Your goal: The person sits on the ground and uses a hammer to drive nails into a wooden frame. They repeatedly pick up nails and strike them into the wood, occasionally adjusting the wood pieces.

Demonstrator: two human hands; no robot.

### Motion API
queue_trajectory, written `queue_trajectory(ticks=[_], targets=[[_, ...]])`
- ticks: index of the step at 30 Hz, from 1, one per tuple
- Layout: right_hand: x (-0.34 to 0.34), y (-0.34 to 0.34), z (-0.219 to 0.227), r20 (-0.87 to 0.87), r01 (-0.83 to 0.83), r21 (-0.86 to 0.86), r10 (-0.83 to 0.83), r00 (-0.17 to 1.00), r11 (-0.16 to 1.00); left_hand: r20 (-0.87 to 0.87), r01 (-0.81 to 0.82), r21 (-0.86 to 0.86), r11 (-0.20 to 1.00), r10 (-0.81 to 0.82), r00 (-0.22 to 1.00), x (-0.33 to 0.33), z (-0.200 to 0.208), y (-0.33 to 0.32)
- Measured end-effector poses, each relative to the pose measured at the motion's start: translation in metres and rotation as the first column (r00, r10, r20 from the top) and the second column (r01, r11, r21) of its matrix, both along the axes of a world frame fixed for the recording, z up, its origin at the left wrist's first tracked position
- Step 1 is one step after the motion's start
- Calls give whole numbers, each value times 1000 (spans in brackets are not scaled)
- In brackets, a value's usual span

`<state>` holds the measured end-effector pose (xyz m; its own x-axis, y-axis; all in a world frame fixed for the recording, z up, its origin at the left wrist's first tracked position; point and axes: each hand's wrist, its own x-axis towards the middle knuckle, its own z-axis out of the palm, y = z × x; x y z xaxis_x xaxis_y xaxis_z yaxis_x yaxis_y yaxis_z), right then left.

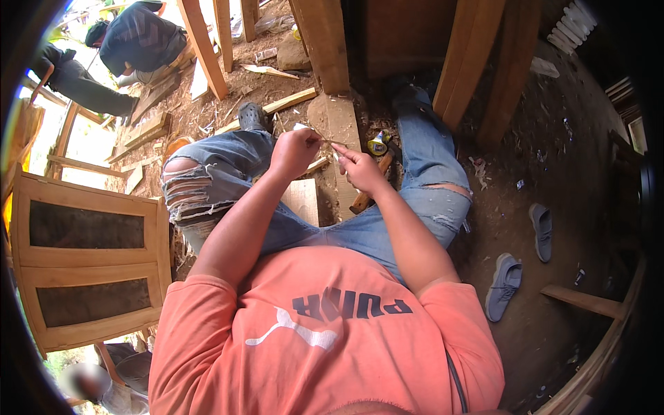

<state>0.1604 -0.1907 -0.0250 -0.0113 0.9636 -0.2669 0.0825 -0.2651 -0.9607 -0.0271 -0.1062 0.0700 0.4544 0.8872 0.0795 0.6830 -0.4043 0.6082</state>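
Observation:
Over the gap between my knees, my left hand (296, 152) is closed in a pinch. My right hand (359, 171) faces it from the right, fingers drawn together. Between the fingertips runs a thin brownish strip (329, 142), too small to name surely; both hands seem to hold it. A small white thing (337, 158) shows at my right hand, its kind unclear. Below the hands lies a long wooden plank (344, 128). Beside my right hand are a small yellow can (378, 144) and a tool with a wooden handle (361, 201), its head hidden.
Upright wooden posts (321, 48) stand ahead. Scrap wood (290, 99) litters the dirt floor. A framed wooden panel (90, 207) stands at the left. Grey shoes (503, 287) lie at the right, near a wooden bar (581, 301). Another person (142, 38) bends over boards at the far left.

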Motion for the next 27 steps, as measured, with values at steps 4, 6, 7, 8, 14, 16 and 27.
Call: queue_trajectory(ticks=[4,6,7,8,14,16,27], targets=[[0,1,-5,80,41,35,-43,996,999,11,12,-6,1000,-12,1000,0,-1,0],[1,3,-7,1,3,45,-3,1000,999,3,12,-3,1000,-12,1000,0,-2,1],[1,3,-8,57,45,96,-51,997,994,11,8,6,1000,-8,1000,0,-3,1],[0,3,-9,104,63,132,-77,992,989,25,8,-1,1000,-8,1000,0,-3,1],[-3,2,-6,-153,-5,-31,0,988,1000,32,-7,-6,1000,7,999,-1,-6,2],[-4,2,-5,63,43,-22,-41,997,999,24,-9,10,1000,9,1000,-2,-7,1],[-3,7,-15,43,-7,-12,8,999,1000,45,-17,-29,999,19,999,-2,-3,0]])
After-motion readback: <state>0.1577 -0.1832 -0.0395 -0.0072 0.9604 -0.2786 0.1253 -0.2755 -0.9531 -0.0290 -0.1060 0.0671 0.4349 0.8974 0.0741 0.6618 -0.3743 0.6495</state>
